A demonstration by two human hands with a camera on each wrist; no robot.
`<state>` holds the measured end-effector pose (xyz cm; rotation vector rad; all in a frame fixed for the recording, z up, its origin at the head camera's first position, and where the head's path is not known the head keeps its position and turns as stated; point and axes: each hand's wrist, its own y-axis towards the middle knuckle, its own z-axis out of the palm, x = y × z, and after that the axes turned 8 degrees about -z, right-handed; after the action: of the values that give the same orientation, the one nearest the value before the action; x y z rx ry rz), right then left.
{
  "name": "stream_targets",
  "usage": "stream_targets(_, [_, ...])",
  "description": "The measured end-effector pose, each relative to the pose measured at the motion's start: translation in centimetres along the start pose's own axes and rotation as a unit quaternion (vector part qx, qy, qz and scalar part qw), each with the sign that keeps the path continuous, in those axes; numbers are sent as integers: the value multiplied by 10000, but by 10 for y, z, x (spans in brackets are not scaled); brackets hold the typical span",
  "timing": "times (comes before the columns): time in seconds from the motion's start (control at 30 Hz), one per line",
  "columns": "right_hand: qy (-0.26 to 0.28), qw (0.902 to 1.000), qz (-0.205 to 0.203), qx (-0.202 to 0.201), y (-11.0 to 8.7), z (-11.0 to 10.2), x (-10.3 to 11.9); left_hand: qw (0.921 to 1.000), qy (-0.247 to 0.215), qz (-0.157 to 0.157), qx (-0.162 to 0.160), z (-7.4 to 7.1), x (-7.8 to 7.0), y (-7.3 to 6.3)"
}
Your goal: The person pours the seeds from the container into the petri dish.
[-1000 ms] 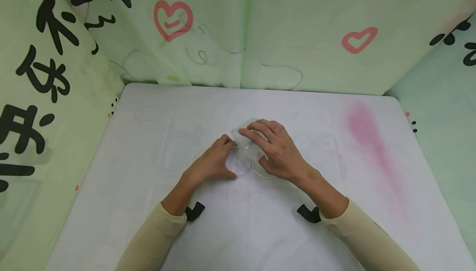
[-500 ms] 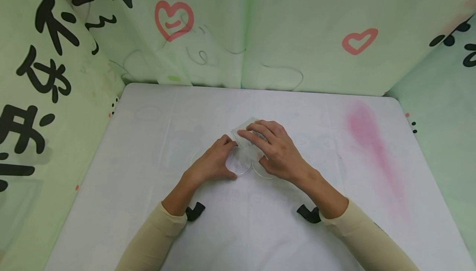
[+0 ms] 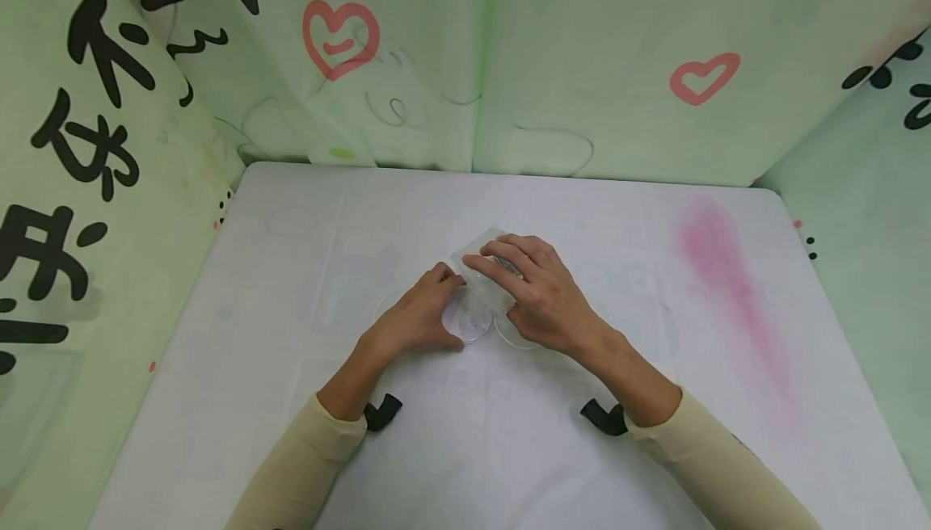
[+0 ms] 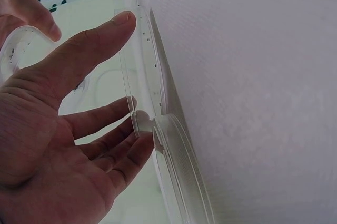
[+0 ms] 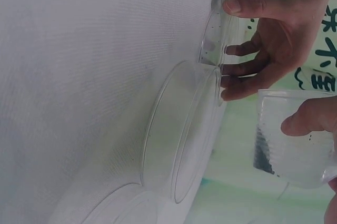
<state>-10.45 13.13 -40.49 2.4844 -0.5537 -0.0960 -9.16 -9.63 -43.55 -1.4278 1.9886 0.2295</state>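
Note:
My left hand [image 3: 418, 316] grips the rim of a shallow clear petri dish [image 3: 467, 324] between thumb and fingers. Small dark specks lie in that dish [image 5: 211, 37], as the right wrist view shows. Above its far right side, my right hand [image 3: 547, 296] holds a clear plastic container [image 5: 295, 129], tilted, with the thumb pressed on its wall. Dark little grains are heaped at one side inside the container. In the head view the right fingers hide part of it. The left wrist view shows the left thumb [image 4: 113, 31] and the fingertips at opposite sides of the dish.
Another clear petri dish [image 5: 166, 129] stands right beside the gripped one, partly under the right hand in the head view. A further dish [image 5: 118, 211] shows at the right wrist view's bottom edge. One more [image 4: 184, 176] sits behind the left fingers. White cloth [image 3: 465, 449] covers the table.
The right hand has shifted very slightly left with the container. The left hand and the dish have stayed in place.

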Motion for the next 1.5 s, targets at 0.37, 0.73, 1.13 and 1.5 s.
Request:
stream_targets(0.37, [-96, 9999, -60, -90, 0, 2, 1, 10000, 41, -1, 11, 0, 0, 1])
stream_targets(0.73, [-248, 9996, -113, -73, 2, 2, 2, 9999, 118, 21, -18, 0, 0, 2])
stream_targets(1.13, [-240, 9994, -202, -150, 3, 2, 3, 9999, 90, 82, -30, 2, 3, 3])
stream_targets(1.5, [-256, 9992, -259, -153, 4, 1, 4, 9999, 78, 79, -29, 2, 3, 2])
